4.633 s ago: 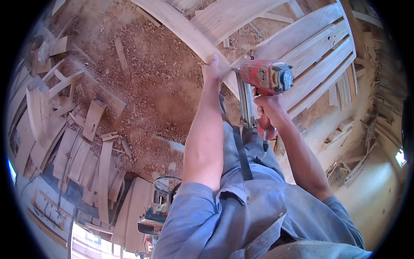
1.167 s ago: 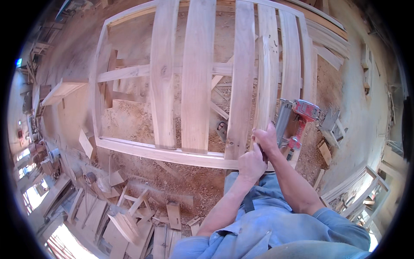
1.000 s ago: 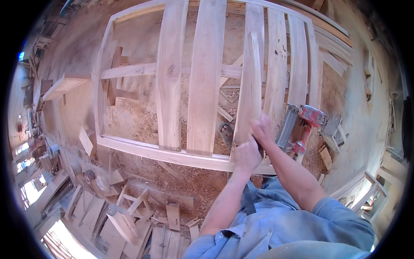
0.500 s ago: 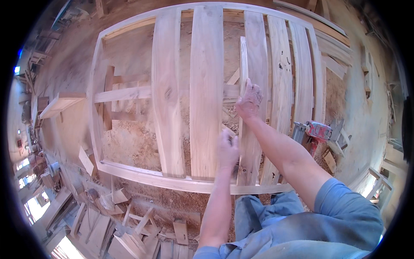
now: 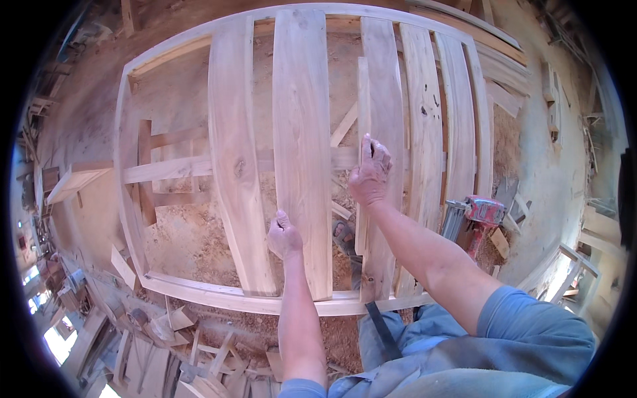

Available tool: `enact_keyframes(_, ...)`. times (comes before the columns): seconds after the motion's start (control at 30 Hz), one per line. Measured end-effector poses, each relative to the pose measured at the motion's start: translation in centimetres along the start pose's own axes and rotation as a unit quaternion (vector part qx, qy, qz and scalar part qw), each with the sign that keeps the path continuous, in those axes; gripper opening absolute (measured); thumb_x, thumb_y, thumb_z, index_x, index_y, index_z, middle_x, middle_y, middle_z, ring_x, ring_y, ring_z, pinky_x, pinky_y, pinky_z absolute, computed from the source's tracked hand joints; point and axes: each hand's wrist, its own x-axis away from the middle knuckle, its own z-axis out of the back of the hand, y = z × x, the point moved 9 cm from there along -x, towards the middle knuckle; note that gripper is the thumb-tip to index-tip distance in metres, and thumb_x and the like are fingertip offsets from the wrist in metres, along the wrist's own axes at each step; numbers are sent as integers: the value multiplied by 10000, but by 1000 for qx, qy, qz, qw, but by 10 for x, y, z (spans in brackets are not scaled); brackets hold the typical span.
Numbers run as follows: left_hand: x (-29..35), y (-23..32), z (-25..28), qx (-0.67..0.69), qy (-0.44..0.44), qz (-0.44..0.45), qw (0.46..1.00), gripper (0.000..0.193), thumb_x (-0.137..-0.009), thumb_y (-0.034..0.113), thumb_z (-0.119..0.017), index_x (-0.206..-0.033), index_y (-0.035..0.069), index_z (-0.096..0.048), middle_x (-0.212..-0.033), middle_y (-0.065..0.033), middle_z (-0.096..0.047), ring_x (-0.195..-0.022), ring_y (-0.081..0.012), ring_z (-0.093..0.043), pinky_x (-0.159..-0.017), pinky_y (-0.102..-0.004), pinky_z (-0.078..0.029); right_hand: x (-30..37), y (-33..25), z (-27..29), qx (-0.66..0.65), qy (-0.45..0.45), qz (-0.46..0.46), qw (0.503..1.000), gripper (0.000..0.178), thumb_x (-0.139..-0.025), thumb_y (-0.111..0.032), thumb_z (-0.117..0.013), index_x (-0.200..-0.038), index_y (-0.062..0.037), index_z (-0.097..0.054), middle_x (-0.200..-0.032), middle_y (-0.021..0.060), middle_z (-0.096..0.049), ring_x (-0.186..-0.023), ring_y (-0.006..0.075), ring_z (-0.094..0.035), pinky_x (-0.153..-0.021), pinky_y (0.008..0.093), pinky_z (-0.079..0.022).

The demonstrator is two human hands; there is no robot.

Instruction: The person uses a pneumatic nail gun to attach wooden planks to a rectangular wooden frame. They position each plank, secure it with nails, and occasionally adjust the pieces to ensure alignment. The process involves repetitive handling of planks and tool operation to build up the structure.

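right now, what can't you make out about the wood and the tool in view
All in the head view:
Part of the narrow strip: covered by the right hand.
Whether the left hand touches the wide slat: the hand hides its own underside.
Lower handle end of the red nail gun: behind the right forearm.
Stretches of the crossbar: under slats.

Narrow pale strip point(image 5: 363, 99), lengthwise beside wider wooden slat point(image 5: 386, 99)

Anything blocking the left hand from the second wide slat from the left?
Nothing visible: the left hand overlaps the wide slat's left edge. The narrow strip lies beyond its right edge, near the right hand.
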Motion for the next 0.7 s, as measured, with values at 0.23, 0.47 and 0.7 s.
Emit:
enact_keyframes(0.23,5,4,-2,-11,-7,-25,1000,576,-1015,482,-449,-789,5,-680,-690,-227,-639,-682,-419,-624,-642,-510,-448,1,-7,1,-4,-1,14,1000,770,-737,-58,-564,-1488,-2,-403,-1388,160,-441,-1287,365,-392,-1089,484,-305)
enact_keyframes(0.47,26,18,12,3,17,-47,999,609,-1039,432,-444,-720,-54,-628,-607,-208,-584,-557,-325,-545,-575,-479,-381,2,-1,3,-13,14,7,1000,736,-774,-85,-582,-1486,-11,-415,-1388,155,-444,-1295,350,-388,-1088,475,-309)
enact_keyframes(0.7,37,1,0,14,40,-69,997,609,-1037,413,-466,-660,-52,-580,-541,-183,-519,-503,-303,-466,-542,-476,-334,1,-2,4,-21,7,8,1000,706,-829,-145,-617,-1494,-30,-407,-1394,149,-449,-1306,331,-394,-1093,476,-309)
